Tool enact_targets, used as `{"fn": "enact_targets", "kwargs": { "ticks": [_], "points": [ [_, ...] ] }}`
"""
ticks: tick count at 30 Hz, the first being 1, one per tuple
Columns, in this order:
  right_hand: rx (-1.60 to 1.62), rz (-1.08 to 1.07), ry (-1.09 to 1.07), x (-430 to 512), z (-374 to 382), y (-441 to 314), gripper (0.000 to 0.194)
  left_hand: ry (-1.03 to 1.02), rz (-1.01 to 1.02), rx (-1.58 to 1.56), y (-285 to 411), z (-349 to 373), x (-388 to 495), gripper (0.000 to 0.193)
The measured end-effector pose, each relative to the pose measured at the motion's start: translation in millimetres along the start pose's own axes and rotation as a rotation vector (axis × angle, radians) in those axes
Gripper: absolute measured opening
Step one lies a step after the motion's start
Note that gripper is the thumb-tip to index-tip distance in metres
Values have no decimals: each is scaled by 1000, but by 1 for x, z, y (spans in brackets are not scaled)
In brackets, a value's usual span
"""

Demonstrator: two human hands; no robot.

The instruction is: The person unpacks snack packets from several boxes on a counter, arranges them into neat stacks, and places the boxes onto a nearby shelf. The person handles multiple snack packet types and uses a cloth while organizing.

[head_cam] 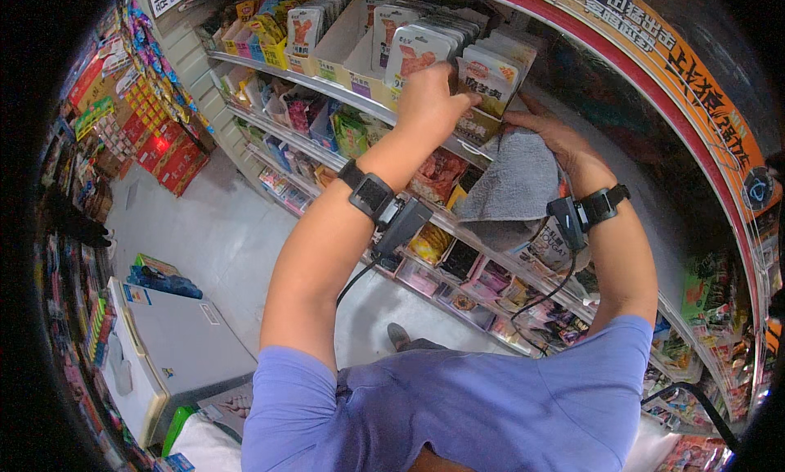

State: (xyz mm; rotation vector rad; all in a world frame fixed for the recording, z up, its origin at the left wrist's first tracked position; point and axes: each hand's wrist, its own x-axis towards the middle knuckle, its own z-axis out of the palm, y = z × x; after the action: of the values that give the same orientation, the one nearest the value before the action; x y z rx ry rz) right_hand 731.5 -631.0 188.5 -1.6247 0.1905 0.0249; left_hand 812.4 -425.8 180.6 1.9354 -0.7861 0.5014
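At the top shelf, my left hand point(432, 101) grips the left side of a brown cardboard display box point(478, 125), its thumb across the front. Packaged snack packets point(490, 79) stand upright in that box. My right hand point(555, 134) is at the box's lower right corner, fingers partly hidden behind it. A grey cloth point(515, 177) hangs from the right hand over the shelf edge. Close to the left hand's fingers is a row of white snack packets point(417, 52) in another box. Both wrists wear black straps with small devices.
More boxed packets point(303, 30) line the top shelf to the left. Lower shelves hold bagged snacks point(349, 131). To the right, the grey shelf surface point(619, 165) curves past my arm. A white chest freezer point(184, 337) and red cartons point(172, 159) stand at left on the pale floor point(221, 226).
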Motion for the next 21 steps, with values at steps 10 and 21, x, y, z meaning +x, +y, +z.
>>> {"fn": "enact_targets", "kwargs": {
  "ticks": [10, 21],
  "points": [
    [-521, -138, 43, 7, -4, 1, 92, 54, 100, -218, -12, 11, 9, 26],
    [-634, -201, 103, 5, 19, -16, 72, 37, 123, -206, -8, 15, 17, 31]
  ]
}}
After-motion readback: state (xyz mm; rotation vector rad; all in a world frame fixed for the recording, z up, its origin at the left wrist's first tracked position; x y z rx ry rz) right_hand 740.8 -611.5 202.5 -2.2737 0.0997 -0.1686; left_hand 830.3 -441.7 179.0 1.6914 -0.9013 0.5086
